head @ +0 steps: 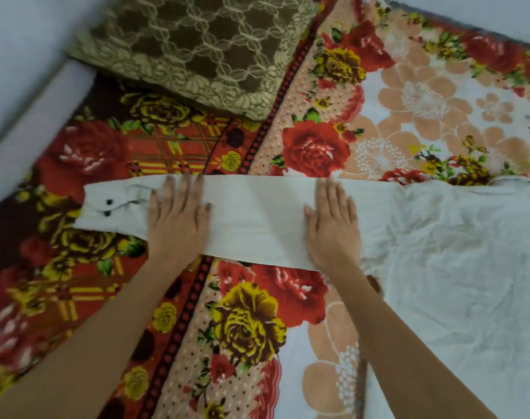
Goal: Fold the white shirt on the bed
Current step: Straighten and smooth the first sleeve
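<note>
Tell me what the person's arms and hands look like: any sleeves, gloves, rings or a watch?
Both arms are bare up to the frame's edge, with no sleeves in view. The left hand and right hand wear no gloves. No rings, watch or bracelets show on the fingers or wrists. The fingernails look short; the blur hides any polish.

White shirt (424, 252): plain, off-white on long sleeve, two small black buttons (108, 207) on cuff at left of frame. Blanket (248, 322) on bed: big red roses, yellow roses, green leaves; red and yellow checks at left; dark dotted stripe running down middle; pale part at right with peach flowers. Pillow (197, 46) at top: brown with cream lace net pattern. Wall (19, 40) at upper left: pale grey.
</note>
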